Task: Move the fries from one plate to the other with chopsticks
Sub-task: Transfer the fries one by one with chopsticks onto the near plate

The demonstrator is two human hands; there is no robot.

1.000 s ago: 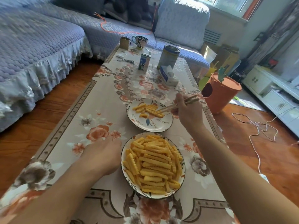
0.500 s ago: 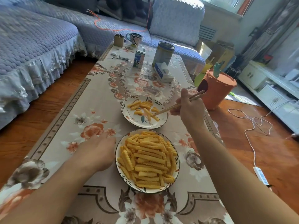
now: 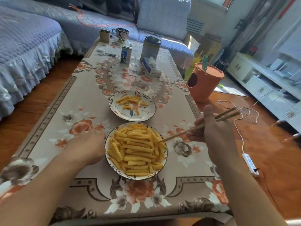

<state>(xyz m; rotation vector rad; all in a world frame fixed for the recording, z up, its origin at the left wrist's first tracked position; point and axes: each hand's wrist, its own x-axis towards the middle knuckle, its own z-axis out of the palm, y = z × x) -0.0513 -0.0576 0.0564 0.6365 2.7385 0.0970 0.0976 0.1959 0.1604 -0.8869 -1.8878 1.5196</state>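
The near plate [image 3: 164,158] is heaped with crinkle-cut fries [image 3: 136,150]. Just beyond it, the far plate [image 3: 147,114] carries only a few fries [image 3: 128,100]. My right hand [image 3: 213,132] holds a pair of wooden chopsticks [image 3: 192,128]; their tips touch the right side of the fry pile on the near plate. My left hand [image 3: 88,148] rests on the tablecloth against the near plate's left rim, fingers curled loosely with nothing in them.
A floral cloth covers the long table [image 3: 84,98]. At its far end stand a tin can [image 3: 150,47], a small carton [image 3: 125,54], a tissue box [image 3: 151,66], scissors [image 3: 105,54] and a mug [image 3: 120,34]. An orange bin [image 3: 205,84] sits by the right edge; sofas lie left and behind.
My right hand has pulled the chopsticks back from the far plate to the near one. Their tips, empty, now sit in the big fry pile. My left hand stays by the near plate.
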